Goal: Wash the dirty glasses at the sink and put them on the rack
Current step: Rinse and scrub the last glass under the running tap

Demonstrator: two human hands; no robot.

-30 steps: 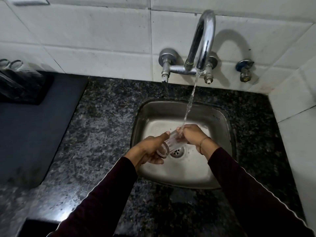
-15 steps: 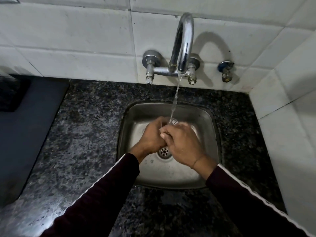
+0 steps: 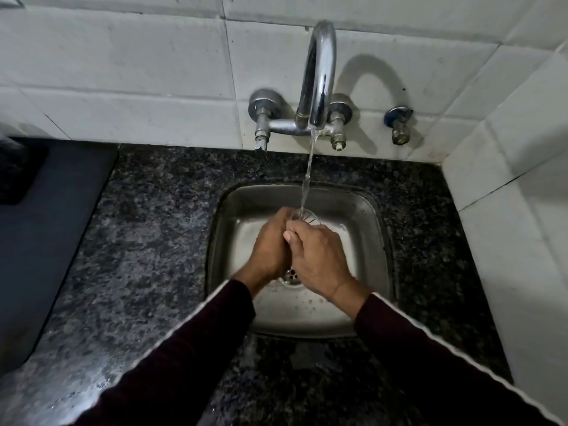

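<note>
Fingers [image 3: 295, 233] still wrapped round glass [image 3: 307, 216], both hands unmoved under stream.

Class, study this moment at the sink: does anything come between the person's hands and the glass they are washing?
Nothing visible does. The left hand and right hand both wrap the glass directly over the sink, and only its rim shows above the fingers, under the tap's stream.

White-tiled wall [image 3: 138, 72] behind and to the right, meeting in a corner; speckled dark granite counter [image 3: 147, 241] below; dark mat [image 3: 46, 241] along the counter's left edge; dim light, with a curved shadow [image 3: 368, 84] on the tiles
</note>
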